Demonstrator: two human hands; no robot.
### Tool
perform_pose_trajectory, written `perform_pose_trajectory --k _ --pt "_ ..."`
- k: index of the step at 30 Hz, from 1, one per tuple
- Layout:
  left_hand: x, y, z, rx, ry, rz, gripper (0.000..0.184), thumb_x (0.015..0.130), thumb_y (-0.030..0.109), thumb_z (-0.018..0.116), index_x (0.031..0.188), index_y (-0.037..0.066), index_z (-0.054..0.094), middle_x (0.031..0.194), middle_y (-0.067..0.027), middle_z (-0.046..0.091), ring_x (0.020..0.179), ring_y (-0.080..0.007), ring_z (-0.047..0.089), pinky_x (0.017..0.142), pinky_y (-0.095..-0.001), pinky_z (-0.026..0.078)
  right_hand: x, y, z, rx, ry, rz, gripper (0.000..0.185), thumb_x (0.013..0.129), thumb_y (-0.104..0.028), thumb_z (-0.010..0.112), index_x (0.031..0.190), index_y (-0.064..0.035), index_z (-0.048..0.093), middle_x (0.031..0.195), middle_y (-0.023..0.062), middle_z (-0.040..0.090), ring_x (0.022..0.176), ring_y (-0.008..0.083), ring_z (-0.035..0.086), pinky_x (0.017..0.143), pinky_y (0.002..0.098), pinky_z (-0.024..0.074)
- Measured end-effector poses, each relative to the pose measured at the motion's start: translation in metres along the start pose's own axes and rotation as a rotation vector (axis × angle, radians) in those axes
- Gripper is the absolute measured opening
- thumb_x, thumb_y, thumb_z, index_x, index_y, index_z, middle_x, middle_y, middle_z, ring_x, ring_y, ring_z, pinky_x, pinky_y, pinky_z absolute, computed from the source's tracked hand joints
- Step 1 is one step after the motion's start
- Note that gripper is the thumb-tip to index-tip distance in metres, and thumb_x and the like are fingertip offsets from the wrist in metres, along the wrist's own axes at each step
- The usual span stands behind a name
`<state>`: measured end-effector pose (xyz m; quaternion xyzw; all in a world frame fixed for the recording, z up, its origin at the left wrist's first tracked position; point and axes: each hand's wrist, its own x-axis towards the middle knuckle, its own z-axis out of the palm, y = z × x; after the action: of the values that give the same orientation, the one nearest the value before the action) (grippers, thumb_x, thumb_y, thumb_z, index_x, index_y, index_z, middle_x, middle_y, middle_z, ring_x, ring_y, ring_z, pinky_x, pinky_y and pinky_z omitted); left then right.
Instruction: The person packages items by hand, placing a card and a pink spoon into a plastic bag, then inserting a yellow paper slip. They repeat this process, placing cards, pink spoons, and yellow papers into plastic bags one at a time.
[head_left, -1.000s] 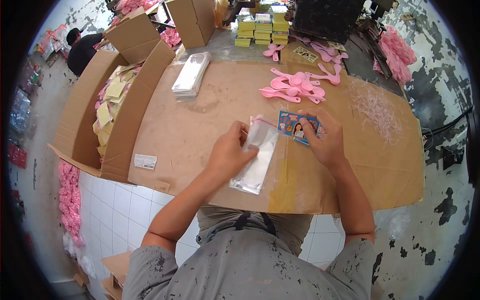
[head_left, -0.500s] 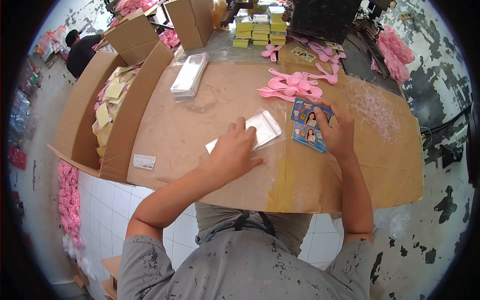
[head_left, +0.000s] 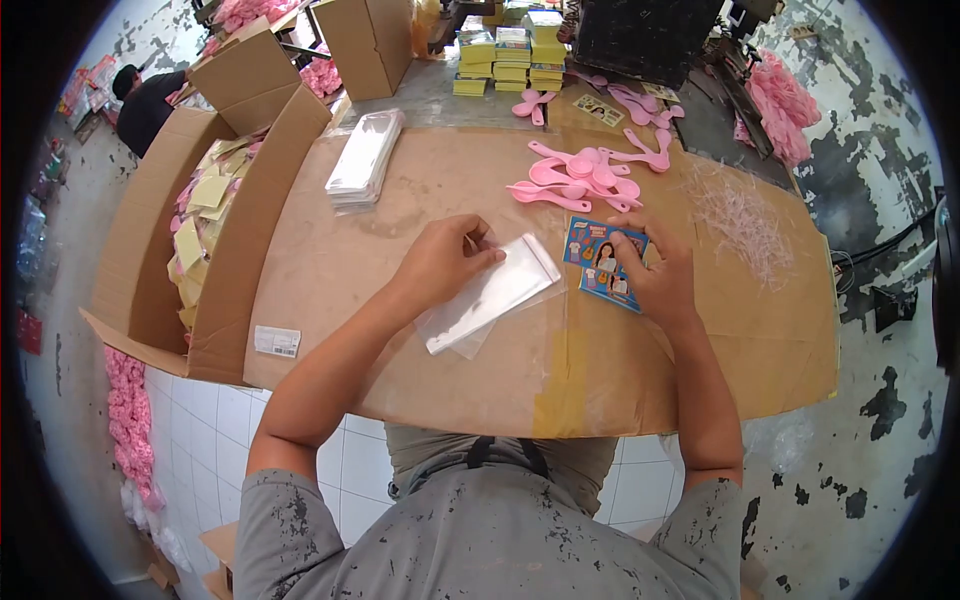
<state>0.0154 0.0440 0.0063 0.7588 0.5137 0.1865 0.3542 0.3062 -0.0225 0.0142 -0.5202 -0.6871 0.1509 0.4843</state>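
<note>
A small stack of clear plastic sleeves (head_left: 490, 295) lies slanted on the cardboard-covered table. At its upper left edge is my left hand (head_left: 445, 262), thumb and fingertips pinched together on a sleeve. Blue printed cards (head_left: 603, 262) with pictures of a figure and a guitar are held at their right side by my right hand (head_left: 660, 275), its thumb on top. The cards overlap one another, and how many there are is hard to tell. Just beyond them is a pile of pink plastic spoons (head_left: 580, 172).
A thicker stack of sleeves (head_left: 365, 155) lies at the back left. An open carton (head_left: 225, 250) holds packed pieces with yellowish cards. Stacked cards (head_left: 510, 60) stand at the back, clear shredded strips (head_left: 745, 220) lie right. A person (head_left: 150, 105) is at far left.
My left hand has drawn back left from lying over the sleeves to pinching at their edge, leaving more of the stack visible. My right hand still holds the cards, now fanned slightly differently.
</note>
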Motion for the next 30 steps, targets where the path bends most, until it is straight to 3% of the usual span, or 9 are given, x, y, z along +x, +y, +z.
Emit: perform_pose_trajectory --k 2,5,8,11,17,23,26,30 --pt "-0.002 -0.002 -0.004 -0.075 -0.015 -0.006 0.022 0.093 0.017 0.08 0.102 0.0 0.068 0.096 -0.0084 0.076 0.081 -0.0125 0.068 0.075 -0.0287 0.054 -0.001 0.001 0.004 0.008 -0.012 0.029 0.015 0.094 -0.005 0.071 0.108 -0.0006 0.073 0.098 0.0105 0.076 0.087 0.0168 0.073 0.079 0.0331 0.0568" --pt "0.003 -0.026 0.008 -0.56 -0.04 0.257 0.02 0.099 0.014 0.074 0.11 -0.001 0.066 0.098 -0.0088 0.077 0.086 -0.0135 0.072 0.076 -0.0297 0.057 -0.002 0.008 0.012 0.02 -0.012 0.043 0.016 0.094 -0.005 0.071 0.109 -0.0008 0.073 0.098 0.0099 0.076 0.086 0.0157 0.072 0.079 0.0323 0.0565" --pt "-0.007 -0.007 0.0 -0.926 -0.264 0.203 0.023 0.102 0.012 0.07 0.118 -0.002 0.063 0.104 -0.0118 0.077 0.092 -0.0153 0.074 0.079 -0.0298 0.059 0.0 0.004 0.015 0.071 -0.052 0.103 0.017 0.095 -0.005 0.071 0.111 -0.0001 0.073 0.097 0.0074 0.075 0.086 0.0123 0.07 0.079 0.0303 0.0562" --pt "-0.018 0.007 0.006 -0.921 -0.278 0.151 0.03 0.102 0.012 0.07 0.126 -0.003 0.06 0.105 -0.0132 0.078 0.088 -0.0144 0.074 0.078 -0.0286 0.059 -0.001 -0.003 0.019 0.301 -0.036 0.201 0.018 0.097 -0.006 0.07 0.114 0.0008 0.073 0.1 0.0045 0.074 0.088 0.0091 0.068 0.079 0.0275 0.0555" --pt "-0.022 0.007 0.017 -0.824 -0.28 0.086 0.042 0.101 0.009 0.071 0.138 -0.002 0.055 0.101 -0.0107 0.079 0.083 -0.0112 0.075 0.07 -0.0237 0.057 0.0 -0.014 0.018 0.471 0.042 0.143 0.018 0.1 -0.004 0.068 0.117 0.0006 0.072 0.11 0.0025 0.071 0.094 0.0078 0.067 0.083 0.0244 0.0539" --pt "-0.029 0.013 0.015 -0.801 -0.246 0.125 0.049 0.098 0.009 0.074 0.142 -0.001 0.055 0.097 -0.0089 0.079 0.087 -0.009 0.072 0.074 -0.0242 0.054 -0.003 -0.02 0.018 0.313 -0.042 0.041 0.016 0.099 -0.003 0.069 0.114 -0.0009 0.073 0.106 0.0023 0.071 0.091 0.0062 0.065 0.08 0.0241 0.0527" --pt "-0.033 0.017 0.017 -0.735 -0.224 0.133 0.055 0.098 0.01 0.074 0.147 0.0 0.052 0.097 -0.0097 0.079 0.09 -0.01 0.073 0.076 -0.0249 0.055 -0.002 -0.028 0.009 0.064 -0.108 -0.05 0.016 0.098 -0.003 0.07 0.114 -0.0012 0.073 0.102 0.0029 0.071 0.088 0.0063 0.065 0.079 0.0246 0.0523" --pt "-0.034 0.013 0.018 -0.776 -0.259 0.235 0.058 0.099 0.009 0.073 0.151 0.0 0.048 0.098 -0.0099 0.079 0.091 -0.0109 0.073 0.079 -0.026 0.054 -0.002 -0.028 0.012 0.2 0.038 0.021 0.016 0.097 -0.003 0.07 0.112 -0.0011 0.073 0.099 0.0026 0.071 0.087 0.0075 0.065 0.078 0.0251 0.0522"
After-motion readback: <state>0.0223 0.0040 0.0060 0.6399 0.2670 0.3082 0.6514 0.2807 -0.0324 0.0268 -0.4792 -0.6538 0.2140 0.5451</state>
